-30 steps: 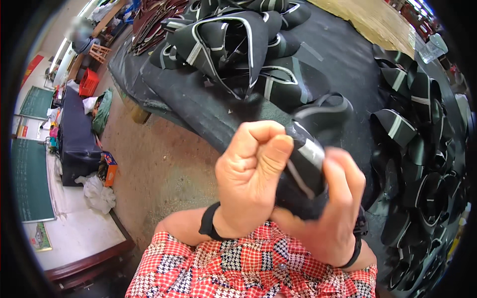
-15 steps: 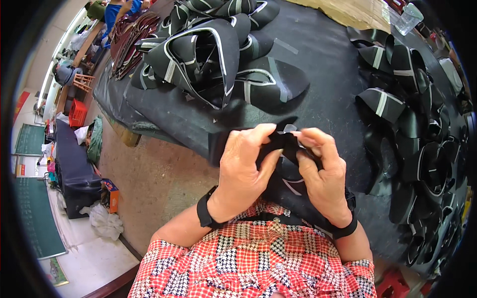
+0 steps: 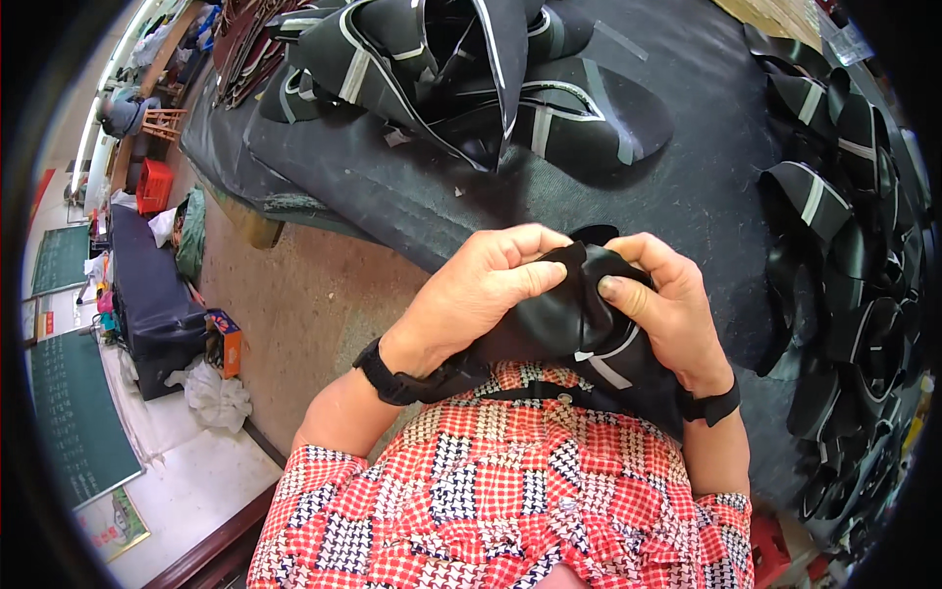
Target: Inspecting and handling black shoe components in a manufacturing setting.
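Observation:
Close to my body, both hands hold a black shoe upper (image 3: pixel 561 319) with white strips along part of its edge. My left hand (image 3: pixel 486 280) pinches its top edge between thumb and fingers. On the opposite side of a seam or fold, my right hand (image 3: pixel 679 312) grips the same edge, its thumb pressed on the smooth black face. The fingertips behind the material are partly hidden. Beyond my hands, a heap of similar black uppers (image 3: pixel 589 128) with white-taped edges lies on the black-covered table (image 3: pixel 687 108).
More black uppers (image 3: pixel 812 201) are piled along the table's right side. Dark red pieces (image 3: pixel 245 54) lie stacked at the far left. A clear plastic cup (image 3: pixel 846 44) stands at the far right. Across the floor sit a red crate (image 3: pixel 154 187) and a dark covered bench (image 3: pixel 152 294).
The upper has been turned so more of its smooth black face shows. A small pale strip between my fingertips is no longer visible. The view has shifted, so the table heaps appear higher and farther right.

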Motion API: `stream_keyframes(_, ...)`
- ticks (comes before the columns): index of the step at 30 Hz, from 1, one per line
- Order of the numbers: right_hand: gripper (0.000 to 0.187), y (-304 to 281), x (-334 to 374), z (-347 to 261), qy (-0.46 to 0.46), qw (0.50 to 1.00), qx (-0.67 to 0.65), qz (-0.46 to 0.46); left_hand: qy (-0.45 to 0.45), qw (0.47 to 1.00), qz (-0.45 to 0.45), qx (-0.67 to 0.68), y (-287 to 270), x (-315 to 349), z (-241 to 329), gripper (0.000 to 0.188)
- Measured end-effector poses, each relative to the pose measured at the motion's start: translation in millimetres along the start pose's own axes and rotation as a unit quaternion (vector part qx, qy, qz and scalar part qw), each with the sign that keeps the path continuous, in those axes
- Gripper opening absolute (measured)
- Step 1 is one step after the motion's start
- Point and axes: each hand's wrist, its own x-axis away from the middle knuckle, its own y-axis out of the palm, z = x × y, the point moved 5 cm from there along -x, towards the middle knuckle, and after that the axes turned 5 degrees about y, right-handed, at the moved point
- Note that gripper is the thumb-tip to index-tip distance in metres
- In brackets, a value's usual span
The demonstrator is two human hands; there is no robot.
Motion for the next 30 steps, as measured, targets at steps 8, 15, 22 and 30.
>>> stream_keyframes(8, 0.014, -0.8, -10.5, 2.9, 0.081, 0.991, -0.096, 0.054, 0.021, 0.993, 0.034, -0.114, -8.3, -9.0, -5.7, 0.014)
stream_keyframes(15, 0.01, -4.8, -17.0, 8.5, 0.107, 0.981, -0.133, 0.095, 0.147, 0.952, 0.065, -0.262, -3.2, -16.6, 2.8, 0.01)
stream_keyframes(22, 0.01, -5.0, -25.7, 25.9, 0.152, 0.965, -0.192, 0.091, 0.277, 0.873, 0.085, -0.393, -2.0, -20.7, -0.8, 0.006)
stream_keyframes(30, 0.015, -20.0, -27.0, 19.8, 0.14, 0.974, -0.162, 0.073, -0.013, 0.988, 0.057, -0.142, -17.2, -38.4, -17.1, 0.008)
